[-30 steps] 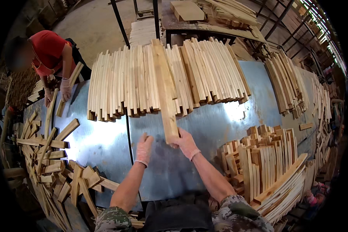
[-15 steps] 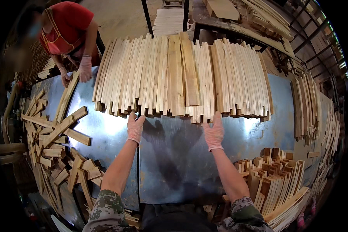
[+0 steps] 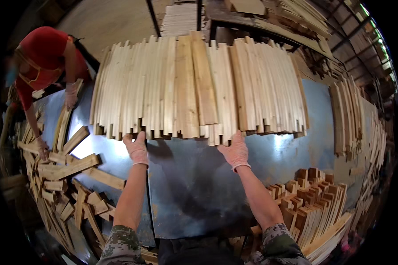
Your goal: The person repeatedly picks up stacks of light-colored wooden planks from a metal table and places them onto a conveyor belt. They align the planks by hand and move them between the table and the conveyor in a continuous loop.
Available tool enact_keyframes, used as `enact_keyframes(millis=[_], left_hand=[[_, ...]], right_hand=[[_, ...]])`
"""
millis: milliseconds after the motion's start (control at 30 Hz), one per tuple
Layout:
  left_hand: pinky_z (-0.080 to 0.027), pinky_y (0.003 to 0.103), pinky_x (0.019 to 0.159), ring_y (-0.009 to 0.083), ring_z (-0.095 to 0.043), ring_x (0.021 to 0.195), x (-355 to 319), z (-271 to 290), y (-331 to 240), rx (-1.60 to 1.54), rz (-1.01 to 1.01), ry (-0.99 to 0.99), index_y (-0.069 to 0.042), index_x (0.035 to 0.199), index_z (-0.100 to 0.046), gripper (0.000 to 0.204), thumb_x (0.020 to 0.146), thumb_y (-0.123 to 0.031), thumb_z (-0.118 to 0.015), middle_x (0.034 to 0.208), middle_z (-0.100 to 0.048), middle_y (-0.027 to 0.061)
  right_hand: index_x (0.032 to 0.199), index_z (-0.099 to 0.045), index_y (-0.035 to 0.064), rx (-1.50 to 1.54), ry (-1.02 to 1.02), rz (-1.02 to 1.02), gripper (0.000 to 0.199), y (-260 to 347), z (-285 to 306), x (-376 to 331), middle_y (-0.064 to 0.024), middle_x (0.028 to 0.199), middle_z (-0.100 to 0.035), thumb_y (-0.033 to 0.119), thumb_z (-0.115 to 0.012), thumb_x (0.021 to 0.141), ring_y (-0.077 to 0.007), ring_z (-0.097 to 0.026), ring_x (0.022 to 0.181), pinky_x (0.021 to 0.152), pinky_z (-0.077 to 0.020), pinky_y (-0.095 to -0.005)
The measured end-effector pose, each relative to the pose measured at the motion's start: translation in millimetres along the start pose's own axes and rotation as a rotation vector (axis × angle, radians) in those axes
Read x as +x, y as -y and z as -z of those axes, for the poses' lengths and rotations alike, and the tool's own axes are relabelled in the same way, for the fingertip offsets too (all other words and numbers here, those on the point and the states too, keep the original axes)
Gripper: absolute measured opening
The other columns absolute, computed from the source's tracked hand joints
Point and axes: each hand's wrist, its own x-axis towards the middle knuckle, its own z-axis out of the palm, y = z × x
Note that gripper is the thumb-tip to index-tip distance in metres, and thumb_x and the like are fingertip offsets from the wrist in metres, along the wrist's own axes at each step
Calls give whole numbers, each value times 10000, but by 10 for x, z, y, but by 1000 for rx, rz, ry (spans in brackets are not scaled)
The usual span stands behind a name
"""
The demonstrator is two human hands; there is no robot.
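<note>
A wide row of pale wooden slats (image 3: 137, 84) lies side by side on the metal table, their near ends uneven. Two broader boards, one a darker board (image 3: 203, 84), rest in the middle of the row. My left hand (image 3: 137, 149), in a thin pale glove, touches the near ends left of the middle, thumb and fingers apart. Against the ends right of the middle presses my right hand (image 3: 235, 151), gloved alike, its thumb spread from the fingers. The slat ends partly hide the fingertips of both hands.
Loose short wood pieces (image 3: 70, 170) lie jumbled on the left of the metal table (image 3: 185, 190). A co-worker in red (image 3: 48, 53) handles wood at the far left. A stack of short blocks (image 3: 314, 198) stands at near right, with more slats (image 3: 346, 117) beyond.
The view has shifted, and my hands remain at the slat ends; my right thumb now spreads further. The co-worker has leaned left and reached one hand down to the loose pieces.
</note>
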Motion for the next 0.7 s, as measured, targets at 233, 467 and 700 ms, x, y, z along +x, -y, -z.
enact_keyframes(millis=[233, 467, 700], left_hand=[[-445, 399, 1087, 348, -604, 1188, 10, -97, -96, 60, 17, 16, 47, 1321, -520, 683, 802, -261, -839, 1265, -632, 213], [-498, 482, 1029, 438, -650, 1176, -131, 12, -289, 338, 28, 70, 32, 1250, -601, 609, 880, -416, -783, 1252, -675, 280], [-541, 486, 974, 401, -699, 1130, 141, -24, 119, 573, -103, 153, -56, 1206, -672, 505, 975, -504, -665, 1149, -731, 264]], right_hand=[[1612, -278, -81, -27, 25, 54, 1172, -68, 19, 143, -300, 1569, -474, 430, -869, 739, -408, -511, 1431, 1179, -450, -444], [1356, -590, 37, 247, 1, 142, 747, 67, 93, 3, -225, 1347, -647, 267, -875, 705, -421, -625, 1261, 1060, -518, -490], [1289, -586, 0, 90, -51, 18, 734, 88, -22, 71, -252, 1306, -642, 155, -879, 635, -439, -632, 1205, 1042, -520, -461]])
